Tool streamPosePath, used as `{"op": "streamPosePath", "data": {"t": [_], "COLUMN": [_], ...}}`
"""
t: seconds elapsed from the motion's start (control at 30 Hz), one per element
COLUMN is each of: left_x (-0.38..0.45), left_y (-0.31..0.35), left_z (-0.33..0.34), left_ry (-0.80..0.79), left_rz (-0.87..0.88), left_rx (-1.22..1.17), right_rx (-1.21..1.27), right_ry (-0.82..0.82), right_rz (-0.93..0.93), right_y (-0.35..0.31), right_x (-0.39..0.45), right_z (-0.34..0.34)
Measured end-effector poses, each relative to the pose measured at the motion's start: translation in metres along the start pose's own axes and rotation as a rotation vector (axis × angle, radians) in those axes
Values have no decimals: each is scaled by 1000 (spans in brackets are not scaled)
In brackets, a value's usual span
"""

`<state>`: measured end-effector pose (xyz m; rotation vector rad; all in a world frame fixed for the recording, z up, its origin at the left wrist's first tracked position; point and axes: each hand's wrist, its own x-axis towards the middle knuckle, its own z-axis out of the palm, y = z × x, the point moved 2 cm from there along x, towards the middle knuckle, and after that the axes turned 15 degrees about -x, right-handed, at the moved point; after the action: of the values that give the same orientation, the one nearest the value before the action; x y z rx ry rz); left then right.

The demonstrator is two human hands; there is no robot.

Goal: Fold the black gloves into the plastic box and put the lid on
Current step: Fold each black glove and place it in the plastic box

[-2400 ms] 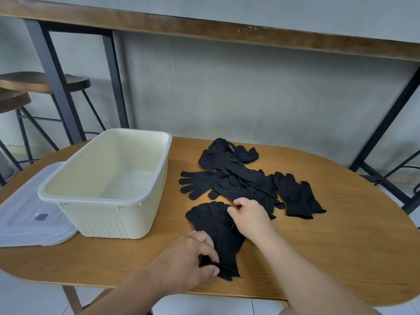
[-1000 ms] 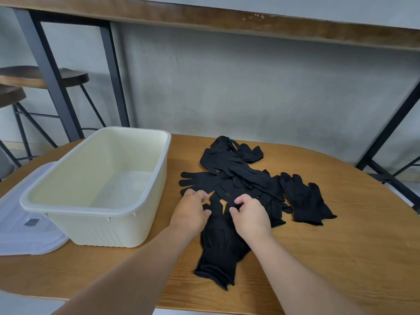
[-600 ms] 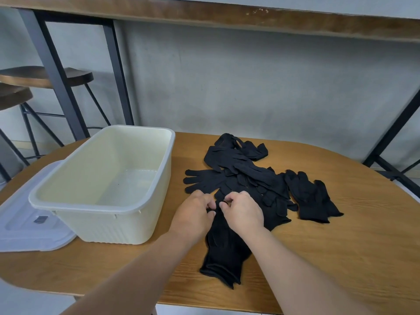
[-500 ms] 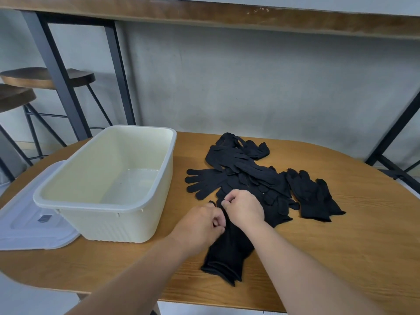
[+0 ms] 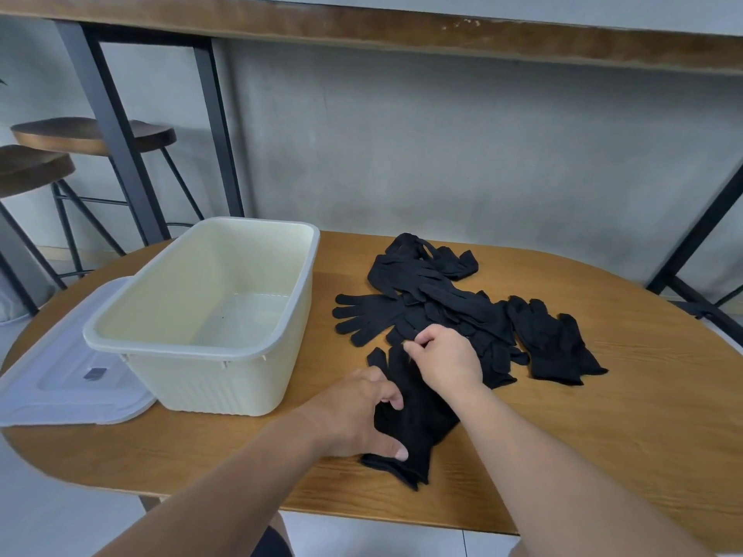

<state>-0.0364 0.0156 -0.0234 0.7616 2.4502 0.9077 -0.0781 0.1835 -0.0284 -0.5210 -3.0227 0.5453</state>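
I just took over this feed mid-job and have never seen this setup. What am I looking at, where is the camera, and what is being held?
No machine here: a person's two bare hands, filmed by a camera on their head looking down. On the wooden table stand an empty cream plastic box, its lid flat beside it, and a pile of black gloves. The left hand holds the cuff end of the nearest glove; the right hand pinches its finger end.
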Motion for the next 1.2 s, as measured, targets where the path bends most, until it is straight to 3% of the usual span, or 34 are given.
{"op": "streamPosePath", "data": {"t": [0.17, 0.3, 0.43, 0.53, 0.63, 0.93, 1.2], "left_x": [-3, -3, -15, -31, -41, -38, -37], "left_y": [0, 0, -6, -15, -16, -9, -7], "left_z": [4, 13, 11, 7, 9, 17, 19], "left_ry": [14, 169, 360, 267, 134, 165, 179], "left_rz": [-11, -6, 11, -33, -81, -46, -3], "left_rx": [46, 9, -180, -304, -252, -198, -119], "right_rx": [51, 19, -91, -219, -248, -117, -212], "right_ry": [-47, -233, -312, -256, -161, -97, -124], "right_rz": [-137, -305, -449, -507, -537, -521, -560], "right_y": [11, 19, 28, 30, 26, 16, 25], "right_x": [-28, -61, -84, -95, -99, -105, -106], "right_z": [-23, -35, -31, -24, -22, -19, -13]}}
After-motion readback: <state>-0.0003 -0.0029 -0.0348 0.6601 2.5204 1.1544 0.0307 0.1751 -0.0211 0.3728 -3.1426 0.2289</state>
